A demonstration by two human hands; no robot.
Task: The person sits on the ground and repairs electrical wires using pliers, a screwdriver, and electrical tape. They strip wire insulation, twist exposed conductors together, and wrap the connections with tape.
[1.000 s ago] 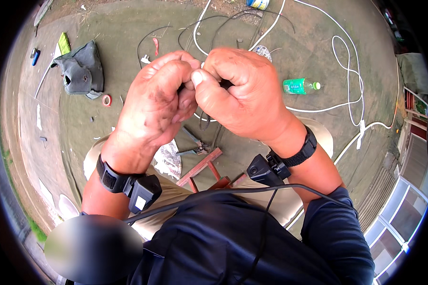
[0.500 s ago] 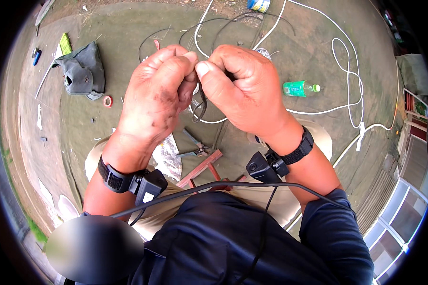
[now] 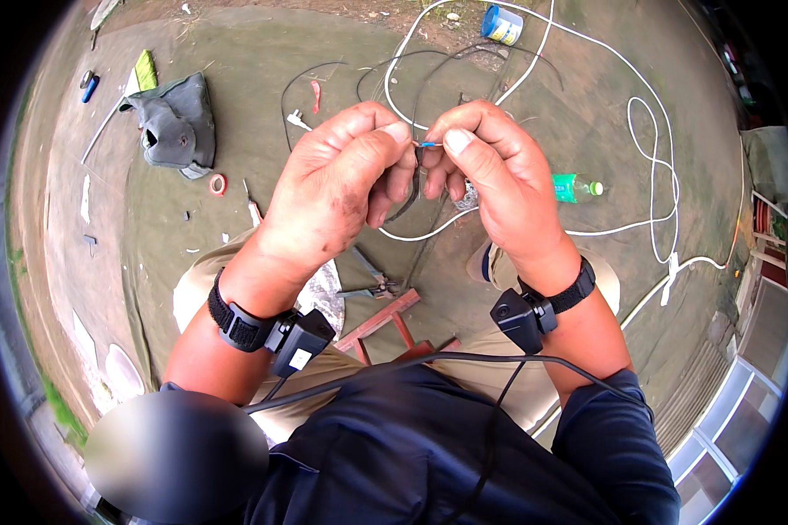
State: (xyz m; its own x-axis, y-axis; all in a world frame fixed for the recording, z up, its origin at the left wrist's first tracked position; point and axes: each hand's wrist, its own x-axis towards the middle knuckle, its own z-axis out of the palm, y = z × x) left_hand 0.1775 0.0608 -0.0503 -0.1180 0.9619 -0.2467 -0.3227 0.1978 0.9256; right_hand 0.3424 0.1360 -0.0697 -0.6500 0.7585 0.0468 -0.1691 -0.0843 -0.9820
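My left hand (image 3: 341, 188) and my right hand (image 3: 495, 179) meet in front of me, fingertips pinched together on a thin wire with blue insulation (image 3: 426, 144). A dark cable (image 3: 409, 203) hangs down between the two hands, and its lower part is hidden behind my fingers. Each wrist carries a black strap with a small black device. Below the hands, a pair of pliers (image 3: 372, 282) lies on the ground by my knees.
A long white cable (image 3: 652, 166) loops over the grey-green ground sheet to the right. A green bottle (image 3: 573, 187), a blue can (image 3: 503, 24), a red tape roll (image 3: 217, 184), a dark grey bag (image 3: 173, 127) and a red wooden frame (image 3: 385, 322) lie around.
Both hands have shifted slightly and the fingertips have drawn apart a little, so the short blue wire end now shows between them. The hands stay close together.
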